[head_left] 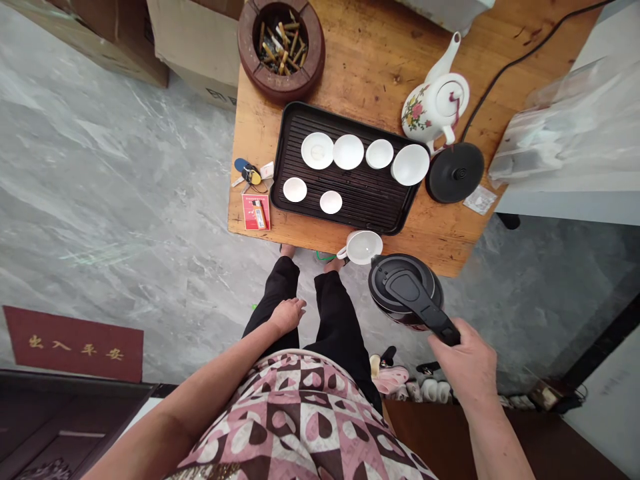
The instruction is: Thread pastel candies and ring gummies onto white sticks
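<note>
My right hand (473,363) is wrapped round the handle of a black electric kettle (407,290), held off the table's front edge with its spout toward a white cup (365,247). That handled cup stands at the table edge, close beside the spout. My left hand (289,315) hangs in front of my thigh, fingers loosely stretched, holding nothing. On the wooden table lies a black ribbed tea tray (345,190) with several small white cups and bowls, among them a saucer-like bowl (317,151) and a larger bowl (411,165).
A floral white teapot (436,107) stands behind the black round kettle base (456,172), whose cord runs back right. A brown ashtray (281,47) holds cigarette butts. Keys (250,173) and a lighter (259,215) lie at left. Cardboard boxes (200,47) stand on the floor.
</note>
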The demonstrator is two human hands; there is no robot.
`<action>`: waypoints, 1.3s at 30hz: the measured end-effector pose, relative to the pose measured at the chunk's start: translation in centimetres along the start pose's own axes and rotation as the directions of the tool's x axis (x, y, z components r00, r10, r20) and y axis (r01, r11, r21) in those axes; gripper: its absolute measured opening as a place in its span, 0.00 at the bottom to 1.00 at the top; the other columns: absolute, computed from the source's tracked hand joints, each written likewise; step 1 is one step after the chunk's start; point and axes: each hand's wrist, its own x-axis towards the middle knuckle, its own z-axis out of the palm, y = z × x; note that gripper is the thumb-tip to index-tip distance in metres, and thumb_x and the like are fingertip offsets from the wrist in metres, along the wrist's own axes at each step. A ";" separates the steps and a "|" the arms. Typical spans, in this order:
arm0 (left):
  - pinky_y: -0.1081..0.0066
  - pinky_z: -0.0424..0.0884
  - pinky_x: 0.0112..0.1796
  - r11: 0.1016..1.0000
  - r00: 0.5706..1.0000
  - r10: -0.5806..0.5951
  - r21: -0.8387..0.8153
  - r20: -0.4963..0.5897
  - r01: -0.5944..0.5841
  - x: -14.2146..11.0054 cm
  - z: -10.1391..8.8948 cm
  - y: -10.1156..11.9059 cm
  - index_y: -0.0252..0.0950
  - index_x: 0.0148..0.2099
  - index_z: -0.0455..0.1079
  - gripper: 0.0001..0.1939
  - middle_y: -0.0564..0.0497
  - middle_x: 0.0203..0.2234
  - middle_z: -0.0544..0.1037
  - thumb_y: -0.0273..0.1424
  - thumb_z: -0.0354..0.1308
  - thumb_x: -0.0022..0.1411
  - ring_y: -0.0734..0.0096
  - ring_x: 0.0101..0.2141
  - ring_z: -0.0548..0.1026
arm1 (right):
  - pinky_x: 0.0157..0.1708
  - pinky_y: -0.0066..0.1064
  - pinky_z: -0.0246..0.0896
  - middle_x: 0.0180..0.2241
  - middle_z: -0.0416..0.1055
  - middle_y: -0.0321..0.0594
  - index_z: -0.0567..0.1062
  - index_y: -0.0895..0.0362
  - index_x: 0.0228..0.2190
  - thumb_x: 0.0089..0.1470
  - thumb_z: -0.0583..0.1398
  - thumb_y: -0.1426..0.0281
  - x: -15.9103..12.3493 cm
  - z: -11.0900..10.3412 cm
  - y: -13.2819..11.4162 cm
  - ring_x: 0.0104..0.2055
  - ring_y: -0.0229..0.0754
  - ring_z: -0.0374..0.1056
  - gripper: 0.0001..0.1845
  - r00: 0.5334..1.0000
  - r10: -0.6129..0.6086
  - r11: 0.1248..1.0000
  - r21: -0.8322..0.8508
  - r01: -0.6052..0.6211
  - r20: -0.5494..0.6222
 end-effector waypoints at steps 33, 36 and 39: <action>0.69 0.71 0.39 0.645 0.925 -0.117 -0.736 -0.362 -0.207 5.6 -10.4 8.1 0.40 0.51 0.70 0.17 0.51 0.34 0.79 0.37 0.51 0.63 0.71 0.31 0.75 | 0.27 0.34 0.54 0.20 0.64 0.37 0.68 0.53 0.21 0.30 0.54 0.60 0.5 -0.4 -0.4 0.24 0.42 0.58 0.12 0.986 0.160 0.976 0.142 -0.165 0.046; 0.69 0.71 0.39 0.655 0.932 -0.111 -0.731 -0.346 -0.193 6.2 -10.5 8.3 0.39 0.50 0.71 0.16 0.50 0.37 0.79 0.38 0.52 0.63 0.70 0.31 0.75 | 0.25 0.32 0.52 0.17 0.61 0.34 0.69 0.53 0.21 0.31 0.56 0.61 0.0 -0.6 1.0 0.23 0.41 0.56 0.11 0.960 0.273 0.945 0.166 -0.281 0.069; 0.68 0.71 0.40 0.677 0.937 -0.093 -0.712 -0.335 -0.187 6.4 -10.8 8.2 0.38 0.50 0.71 0.17 0.47 0.40 0.80 0.40 0.52 0.63 0.67 0.36 0.76 | 0.24 0.31 0.51 0.15 0.59 0.31 0.71 0.53 0.22 0.30 0.59 0.64 -1.0 -0.2 3.7 0.22 0.40 0.55 0.11 0.931 0.354 0.891 0.268 -0.366 0.092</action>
